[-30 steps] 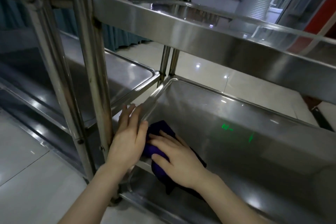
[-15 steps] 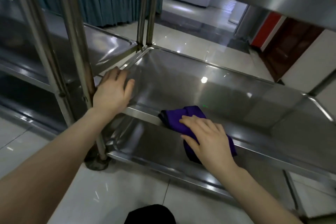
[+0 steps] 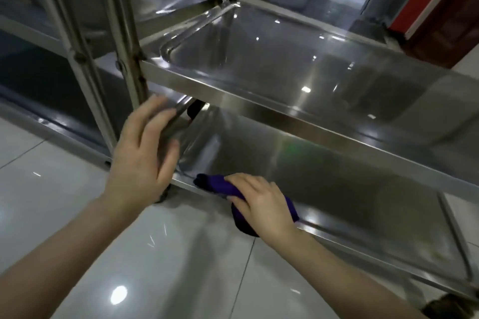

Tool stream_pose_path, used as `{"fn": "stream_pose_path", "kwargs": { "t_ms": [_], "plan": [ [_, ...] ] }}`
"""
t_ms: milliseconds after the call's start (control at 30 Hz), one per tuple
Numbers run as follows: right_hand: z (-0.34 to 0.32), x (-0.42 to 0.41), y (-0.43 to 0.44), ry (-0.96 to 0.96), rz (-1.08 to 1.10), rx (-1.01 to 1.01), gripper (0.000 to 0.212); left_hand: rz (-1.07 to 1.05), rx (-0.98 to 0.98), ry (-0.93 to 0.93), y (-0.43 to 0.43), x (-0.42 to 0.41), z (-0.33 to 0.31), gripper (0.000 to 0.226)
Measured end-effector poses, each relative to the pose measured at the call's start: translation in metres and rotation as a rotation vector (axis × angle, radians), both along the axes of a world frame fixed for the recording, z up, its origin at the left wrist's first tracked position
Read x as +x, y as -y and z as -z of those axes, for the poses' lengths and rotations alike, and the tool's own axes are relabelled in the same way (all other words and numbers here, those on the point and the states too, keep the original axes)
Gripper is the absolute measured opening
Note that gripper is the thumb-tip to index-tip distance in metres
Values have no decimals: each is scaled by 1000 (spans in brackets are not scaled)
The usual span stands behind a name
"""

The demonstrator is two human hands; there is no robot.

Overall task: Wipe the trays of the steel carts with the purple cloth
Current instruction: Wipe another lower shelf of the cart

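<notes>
Our right hand (image 3: 261, 206) grips the bunched purple cloth (image 3: 216, 185) against the front rim of the bottom tray (image 3: 337, 179); our left hand (image 3: 145, 155) hovers open, fingers spread, beside the cart post (image 3: 123, 33).

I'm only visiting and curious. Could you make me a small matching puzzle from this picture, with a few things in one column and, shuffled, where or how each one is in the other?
Things:
1. purple cloth
2. left hand
3. middle steel tray
4. glossy white floor tiles

Places or states:
A. lowest of all, reflecting spots of light
B. fingers straight, holding nothing
C. under the right hand, on the front rim of the bottom steel tray
D. directly above the bottom tray

Pairs: 1-C, 2-B, 3-D, 4-A
</notes>
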State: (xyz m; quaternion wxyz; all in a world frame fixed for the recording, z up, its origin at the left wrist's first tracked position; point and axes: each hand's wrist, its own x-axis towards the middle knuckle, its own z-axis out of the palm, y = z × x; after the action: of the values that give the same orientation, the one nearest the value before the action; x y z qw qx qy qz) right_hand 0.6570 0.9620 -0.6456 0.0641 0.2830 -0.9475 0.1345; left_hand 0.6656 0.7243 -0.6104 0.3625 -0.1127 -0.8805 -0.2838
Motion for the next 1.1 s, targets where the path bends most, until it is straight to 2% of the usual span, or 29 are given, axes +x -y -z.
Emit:
{"fn": "stream_pose_path", "kwargs": {
  "t_ms": [33, 200, 300, 367, 533, 667, 833, 900, 1033, 1100],
  "plan": [
    [12, -9, -1, 27, 46, -18, 36, -16, -35, 68, 2, 9, 25, 45],
    [62, -48, 3, -117, 133, -59, 39, -85, -160, 432, -8, 12, 124, 54],
    [97, -62, 19, -5, 60, 53, 45, -126, -163, 523, -14, -2, 156, 52],
    [121, -63, 26, 76, 19, 129, 46, -137, -185, 535, -15, -12, 165, 44],
    [136, -71, 32, 71, -7, 66, 47, -70, -371, 456, 2, -20, 166, 36],
    [137, -140, 62, 186, -35, 29, 49, -41, -344, 487, 11, -22, 164, 45],
    [130, -230, 115, 234, 180, -50, 47, -1, -254, 514, 12, -20, 164, 46],
    [132, -216, 118, 230, 130, -61, 47, -17, -259, 528, 13, -17, 167, 41],
    [136, -135, 78, 198, -195, -57, 46, -64, -297, 528, 11, -12, 168, 46],
    [138, -105, 58, 222, -230, -83, 48, -66, -261, 521, 12, -11, 170, 48]
  ]
}}
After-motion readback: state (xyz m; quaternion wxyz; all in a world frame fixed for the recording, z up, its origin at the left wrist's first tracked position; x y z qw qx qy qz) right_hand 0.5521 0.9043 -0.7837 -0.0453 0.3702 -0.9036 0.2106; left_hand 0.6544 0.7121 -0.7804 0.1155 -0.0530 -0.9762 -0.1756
